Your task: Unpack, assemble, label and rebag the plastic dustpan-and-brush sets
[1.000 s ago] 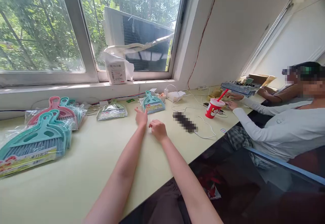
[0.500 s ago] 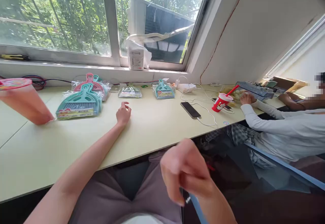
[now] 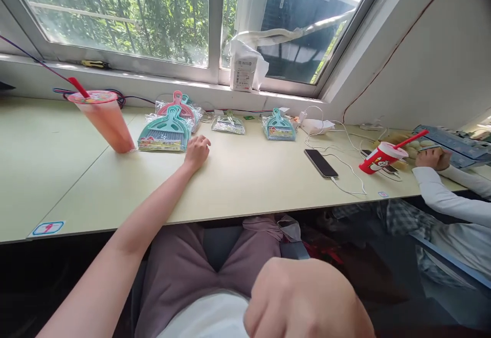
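My left hand (image 3: 197,151) rests on the pale table (image 3: 238,184) with its fingers loosely curled, just right of a teal dustpan-and-brush set (image 3: 164,132) in clear wrap. Whether anything is under its fingers is hard to tell. Close to the camera, my right hand (image 3: 307,297) is raised over my lap, its back toward me and its fingers folded down out of sight. Behind the teal set lies a pink one (image 3: 177,108). A green set (image 3: 229,123) and another teal set (image 3: 279,125) lie farther right.
A tall cup of orange-red drink (image 3: 105,120) leans at the left. To the right are a black phone (image 3: 321,163) on a white cable, a red cup (image 3: 379,159) with a straw, and another person's hands (image 3: 432,159) near a blue box (image 3: 452,143).
The view has swung left, so the table's things appear farther right. My right hand has come closer to the camera and lower in view. My left hand now appears beside the teal set.
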Demonstrator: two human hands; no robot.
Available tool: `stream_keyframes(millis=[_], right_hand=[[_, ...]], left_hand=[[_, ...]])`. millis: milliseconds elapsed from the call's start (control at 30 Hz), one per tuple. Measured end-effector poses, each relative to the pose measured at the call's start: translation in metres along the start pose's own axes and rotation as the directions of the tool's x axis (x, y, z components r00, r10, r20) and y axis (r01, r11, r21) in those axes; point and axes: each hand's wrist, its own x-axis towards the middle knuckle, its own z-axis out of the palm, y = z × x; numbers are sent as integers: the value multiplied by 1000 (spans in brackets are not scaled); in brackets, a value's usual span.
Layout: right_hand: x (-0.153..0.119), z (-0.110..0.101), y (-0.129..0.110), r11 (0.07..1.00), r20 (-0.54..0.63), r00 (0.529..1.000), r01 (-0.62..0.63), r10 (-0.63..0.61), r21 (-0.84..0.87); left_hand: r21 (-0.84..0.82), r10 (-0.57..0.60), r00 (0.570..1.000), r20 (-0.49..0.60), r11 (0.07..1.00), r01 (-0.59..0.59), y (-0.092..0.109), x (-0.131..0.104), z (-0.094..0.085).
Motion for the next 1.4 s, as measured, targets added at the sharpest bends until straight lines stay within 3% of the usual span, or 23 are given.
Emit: stream_keyframes(millis=[67,133,200,267,300,367,467,500,533,667,767,900,1033,1133,1200,1333,1400], right_hand=[[27,-4,22,979,89,995,35,-54,201],[45,-11,49,949,86,996,-38,12,314],[53,-17,85,927,3,988,-144,152,347],[53,-19,135,911,-171,923,-283,344,301],[51,-19,165,887,-297,840,-391,453,248],[42,-19,231,749,-511,598,-645,617,149],[22,-25,326,319,-669,149,-938,729,138],[17,-31,353,198,-685,46,-969,728,145],[13,-38,377,119,-699,-16,-982,715,144],[17,-69,443,53,-733,-72,-988,677,145],[31,-83,469,115,-726,-34,-981,687,155],[39,-87,483,233,-772,36,-961,634,146],[30,-82,475,294,-755,-19,-914,656,279],[24,-72,457,379,-738,-49,-835,673,400],[21,-63,442,451,-704,-40,-742,709,496],[11,-42,412,542,-633,-9,-508,774,670],[4,-35,401,568,-643,-63,-409,764,714]], left_hand=[[-13,99,992,83,995,-98,6,0,4],[-30,125,986,114,992,-123,7,5,10],[-37,126,985,117,992,-122,5,16,18],[-29,111,987,113,994,-109,0,33,30],[-22,91,990,104,996,-89,-3,42,36],[-7,21,997,75,1000,-21,-9,61,49],[-3,-62,997,36,998,62,-17,78,62],[-8,-63,998,32,998,63,-19,80,64],[-17,-52,998,31,998,52,-21,81,65],[-74,-43,998,34,996,46,-23,77,60],[-88,-82,994,65,992,88,-21,75,54],[-74,-45,994,96,996,52,-16,73,50],[-145,-60,997,51,987,67,-16,74,51],[-259,-207,975,-75,949,182,-22,76,53],[-392,-357,927,-112,874,289,-28,78,53],[-645,-549,828,111,594,480,-31,79,48],[-757,-570,785,241,395,520,-22,76,45]])
